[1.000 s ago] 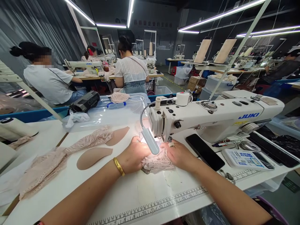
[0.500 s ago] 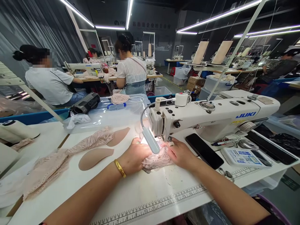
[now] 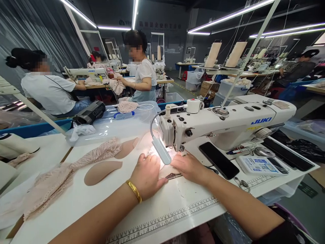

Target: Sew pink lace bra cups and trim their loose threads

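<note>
A piece of pale pink lace fabric (image 3: 163, 172) lies under the lit head of the white sewing machine (image 3: 203, 120), partly hidden by my hands and the lamp. My left hand (image 3: 148, 174) rests on its left part, back up, fingers stretched forward and thumb spread to the right. On the other side, my right hand (image 3: 190, 166) holds the right edge close to the needle area, its fingers bent together. A grey lamp head (image 3: 161, 150) on a bendy neck hides the stitching spot. Two beige cup pads (image 3: 103, 173) and a long lace piece (image 3: 58, 179) lie left of my hands.
A black phone (image 3: 218, 160) and a white-and-blue box (image 3: 261, 165) sit right of my right hand. A printed ruler (image 3: 177, 217) runs along the front edge. Behind stands a clear plastic bin (image 3: 106, 125) topped by a black speaker (image 3: 88, 113). Co-workers sit at machines beyond.
My left hand has flattened and turned, its thumb now pointing right. The bunched lace between my hands has mostly gone from sight. A co-worker ahead has turned left. The view has shifted slightly.
</note>
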Motion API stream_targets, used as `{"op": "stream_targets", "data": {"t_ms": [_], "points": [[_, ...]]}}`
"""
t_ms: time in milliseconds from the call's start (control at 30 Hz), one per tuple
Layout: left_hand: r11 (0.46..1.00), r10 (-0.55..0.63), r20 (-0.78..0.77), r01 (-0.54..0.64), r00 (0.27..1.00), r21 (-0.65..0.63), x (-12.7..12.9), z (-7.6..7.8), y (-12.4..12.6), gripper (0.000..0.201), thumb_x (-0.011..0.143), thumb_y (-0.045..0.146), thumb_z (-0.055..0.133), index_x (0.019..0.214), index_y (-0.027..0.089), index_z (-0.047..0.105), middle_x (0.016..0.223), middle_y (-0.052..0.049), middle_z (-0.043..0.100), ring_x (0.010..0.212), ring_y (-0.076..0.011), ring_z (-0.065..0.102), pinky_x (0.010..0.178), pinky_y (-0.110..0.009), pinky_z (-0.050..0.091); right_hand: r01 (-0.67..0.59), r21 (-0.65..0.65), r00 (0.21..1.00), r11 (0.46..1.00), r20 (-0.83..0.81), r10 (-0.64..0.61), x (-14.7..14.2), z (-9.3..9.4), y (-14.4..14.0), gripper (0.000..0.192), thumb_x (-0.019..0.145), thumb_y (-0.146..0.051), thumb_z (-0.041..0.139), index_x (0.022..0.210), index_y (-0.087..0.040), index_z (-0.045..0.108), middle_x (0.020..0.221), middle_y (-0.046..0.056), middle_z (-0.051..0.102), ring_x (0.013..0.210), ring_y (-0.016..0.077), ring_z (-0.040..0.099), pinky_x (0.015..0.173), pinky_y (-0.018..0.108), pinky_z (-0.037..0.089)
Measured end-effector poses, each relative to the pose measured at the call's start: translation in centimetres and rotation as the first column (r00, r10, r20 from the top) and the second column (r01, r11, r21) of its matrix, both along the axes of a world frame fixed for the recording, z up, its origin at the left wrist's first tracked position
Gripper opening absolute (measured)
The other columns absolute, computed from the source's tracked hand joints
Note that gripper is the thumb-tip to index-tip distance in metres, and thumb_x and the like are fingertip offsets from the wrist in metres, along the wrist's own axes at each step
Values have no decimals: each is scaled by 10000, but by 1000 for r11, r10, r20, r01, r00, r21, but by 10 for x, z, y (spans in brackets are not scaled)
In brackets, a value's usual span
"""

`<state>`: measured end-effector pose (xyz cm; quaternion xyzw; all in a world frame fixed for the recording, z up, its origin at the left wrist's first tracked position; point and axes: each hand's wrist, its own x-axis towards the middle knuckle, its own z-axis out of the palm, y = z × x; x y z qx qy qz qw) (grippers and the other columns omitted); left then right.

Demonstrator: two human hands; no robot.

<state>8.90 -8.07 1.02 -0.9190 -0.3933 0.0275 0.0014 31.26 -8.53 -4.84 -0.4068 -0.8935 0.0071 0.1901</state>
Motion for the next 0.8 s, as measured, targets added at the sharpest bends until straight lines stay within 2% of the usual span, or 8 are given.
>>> {"op": "stream_targets", "data": {"t_ms": [100,167,267,333,467,567,700,800], "points": [[989,-54,69,63,996,-137,-11,9,-1,511,836,631,648,1104,196,661,1037,-137,646,969,-348,563,919,-528,364,57,12,997,998,-46,-56,10,0,3,315,975,-55,431,1016,-212,701,763,40,622,822,218,504,805,338,390],[960,-121,108,144,987,-240,-20,14,1,594,811,639,677,1232,225,616,1156,-130,639,1052,-348,551,934,-497,366,62,-16,994,998,-88,-63,15,4,4,296,998,-96,447,1053,-212,714,794,53,635,875,231,514,815,343,415],[897,-207,164,254,965,-361,-31,19,9,679,786,582,735,1354,263,543,1323,-101,618,1178,-338,532,977,-445,342,-5,-86,988,996,-152,-8,23,14,5,252,1019,-160,489,1036,-227,731,861,61,646,930,236,519,837,350,446],[879,-215,174,268,961,-395,-33,21,14,614,783,470,769,1332,290,559,1341,-72,620,1184,-320,541,967,-412,325,-62,-136,984,989,-174,38,30,21,4,229,1015,-172,518,992,-238,735,874,55,625,927,230,516,831,345,455],[894,-190,163,239,968,-378,-28,18,19,412,780,316,769,1170,301,638,1271,-53,634,1101,-300,561,898,-379,298,-106,-285,981,953,-184,54,46,36,1,222,991,-145,557,917,-251,737,892,39,603,934,213,515,819,325,461],[902,-233,191,285,954,-323,-23,15,19,235,828,212,651,1053,277,653,1129,-36,672,1000,-269,588,850,-367,281,-146,-388,971,910,-234,56,52,45,-1,170,987,-212,611,891,-254,745,939,26,667,970,212,535,854,328,469],[911,-279,171,317,945,-263,-19,8,22,419,713,38,568,1050,273,648,953,-10,697,860,-237,619,820,-369,263,-178,-362,944,915,-325,55,42,43,0,232,1042,-331,538,1022,-255,756,949,30,732,936,210,587,907,362,474],[934,-297,176,324,939,-151,-20,1,28,484,684,12,584,1078,285,649,944,4,710,892,-238,636,857,-382,254,-131,-284,959,950,-279,49,25,32,3,270,1060,-302,487,1062,-253,753,953,45,746,952,216,608,940,383,459]]}}
